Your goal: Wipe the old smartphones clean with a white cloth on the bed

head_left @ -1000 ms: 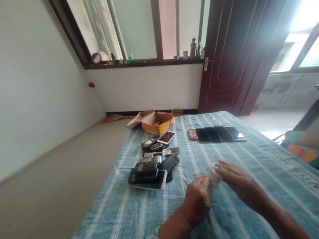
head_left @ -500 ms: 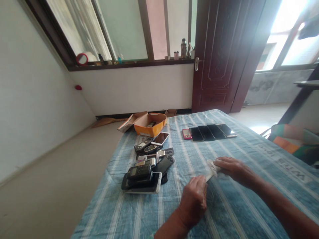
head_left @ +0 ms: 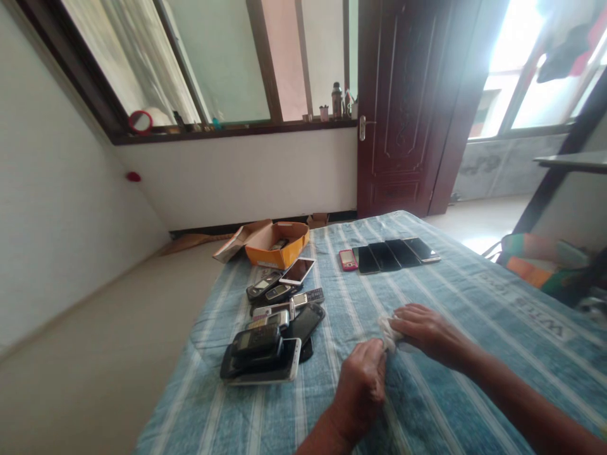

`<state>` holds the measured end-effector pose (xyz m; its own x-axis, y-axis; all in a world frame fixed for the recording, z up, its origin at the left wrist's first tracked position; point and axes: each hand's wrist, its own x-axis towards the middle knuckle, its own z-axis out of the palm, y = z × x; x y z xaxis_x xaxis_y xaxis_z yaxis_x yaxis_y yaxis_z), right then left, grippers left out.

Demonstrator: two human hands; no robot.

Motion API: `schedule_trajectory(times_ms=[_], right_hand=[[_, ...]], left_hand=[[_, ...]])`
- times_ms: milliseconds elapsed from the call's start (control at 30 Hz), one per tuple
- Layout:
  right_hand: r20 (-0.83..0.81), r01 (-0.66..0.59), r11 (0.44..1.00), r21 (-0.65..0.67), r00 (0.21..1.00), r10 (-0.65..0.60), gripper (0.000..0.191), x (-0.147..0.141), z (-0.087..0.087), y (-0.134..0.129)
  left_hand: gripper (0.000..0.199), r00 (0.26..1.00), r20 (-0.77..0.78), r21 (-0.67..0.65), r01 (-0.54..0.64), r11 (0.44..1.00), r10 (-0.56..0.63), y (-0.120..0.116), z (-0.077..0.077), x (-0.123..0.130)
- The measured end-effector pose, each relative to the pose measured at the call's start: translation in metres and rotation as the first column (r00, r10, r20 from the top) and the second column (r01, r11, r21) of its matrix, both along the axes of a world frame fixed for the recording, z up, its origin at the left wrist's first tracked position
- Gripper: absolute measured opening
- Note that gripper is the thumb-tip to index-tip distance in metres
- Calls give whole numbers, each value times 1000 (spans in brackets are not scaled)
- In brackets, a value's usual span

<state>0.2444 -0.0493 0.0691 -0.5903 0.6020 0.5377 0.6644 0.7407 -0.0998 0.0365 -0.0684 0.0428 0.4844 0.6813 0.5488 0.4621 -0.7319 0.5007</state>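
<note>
My right hand [head_left: 424, 332] is closed on a crumpled white tissue [head_left: 389, 332] above the blue striped cloth. Just left of it, my left hand [head_left: 363, 379] is curled in a fist against the lower end of the tissue; what lies inside its fingers is hidden. On the left of the cloth lies a pile of old phones, with a black phone [head_left: 257, 343] on top at the near end and a white phone [head_left: 298, 271] at the far end. Beyond my hands, a pink phone [head_left: 348, 260] lies beside a row of several dark phones [head_left: 385, 256].
An open orange box [head_left: 279, 254] with phones inside stands at the far left of the cloth-covered surface [head_left: 346, 297]. Behind are a white wall, a window sill with small items and a dark red door [head_left: 403, 114]. A coloured bag [head_left: 535, 256] is at the right.
The view has shifted slightly, so the scene sits a little further left and lower. My hands have drawn closer together around the tissue, and less of it shows between them.
</note>
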Motion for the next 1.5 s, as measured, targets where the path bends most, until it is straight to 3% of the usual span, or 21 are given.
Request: schedule_trajectory(times_ms=[100,200,400,500,767,900,1000,1133,1233,1500], right_hand=[[40,26,997,-75,999,-23,20,6,0,3],[57,28,994,-101,998,-23,21,-7,-1,-2],[22,5,997,-76,1000,-4,24,-37,-2,-8],[21,8,993,-114,1000,-6,23,-29,0,-2],[-40,102,964,-246,993,-115,20,14,-3,5],[11,115,975,-191,993,-115,19,3,-1,-3],[15,31,987,-156,999,-29,17,-19,1,-8],[-10,17,991,-131,1000,-18,22,-37,1,-8],[-6,18,989,-148,1000,-19,22,-35,0,-6],[9,13,994,-111,1000,-12,19,-27,-1,-10]], left_hand=[[21,999,34,27,2,1000,-3,3,-3,-1],[23,997,79,24,3,1000,-5,4,-8,-2],[27,984,177,-220,26,975,14,5,-4,-6],[26,979,203,-305,88,948,-25,7,0,-9],[26,985,167,-257,81,963,-38,11,-11,-11],[28,985,170,-246,79,966,-37,9,-12,-10],[28,984,178,-247,69,967,-25,8,-7,-10],[29,981,193,-335,55,941,11,8,2,-12],[28,979,205,-401,82,913,2,8,6,-15],[26,989,142,-349,8,937,44,-4,0,-44]])
